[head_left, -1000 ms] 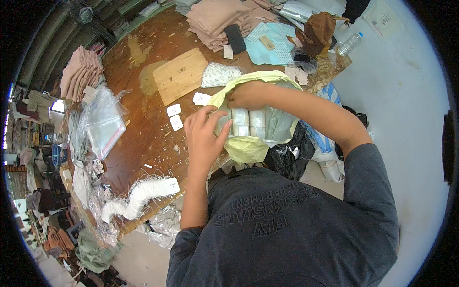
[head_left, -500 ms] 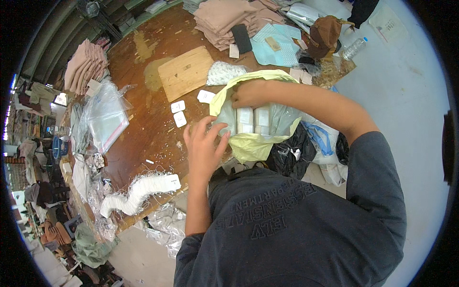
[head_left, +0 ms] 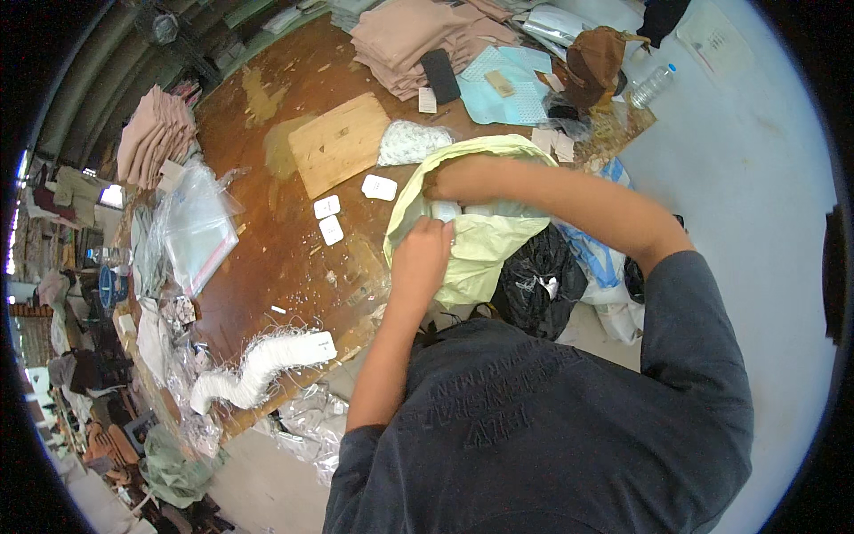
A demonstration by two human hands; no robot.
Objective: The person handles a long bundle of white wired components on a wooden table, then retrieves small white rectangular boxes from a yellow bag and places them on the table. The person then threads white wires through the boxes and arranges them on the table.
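A pale yellow-green plastic bag (head_left: 480, 262) hangs over the near edge of the table with its mouth held wide. My left hand (head_left: 424, 254) grips the near left part of its rim, fingers curled over the plastic. Inside the mouth is my right hand (head_left: 452, 181), at the far left side; its fingers are mostly hidden, so I cannot tell what they hold. White bundles (head_left: 447, 210) show partly below it in the bag. Small white tags (head_left: 380, 187) lie on the table left of the bag.
On the brown table (head_left: 258, 214) lie a wooden board (head_left: 340, 142), a clear bag of white pieces (head_left: 414, 142) and a white strip of stringed tags (head_left: 267, 363). Folded pink cloth (head_left: 418, 44) is stacked at the back. A black bag (head_left: 538, 280) sits right of the yellow bag.
My left hand has moved right and closed on the bag's near rim, lifting it so it covers most of the white bundles. My right hand stays inside the bag.
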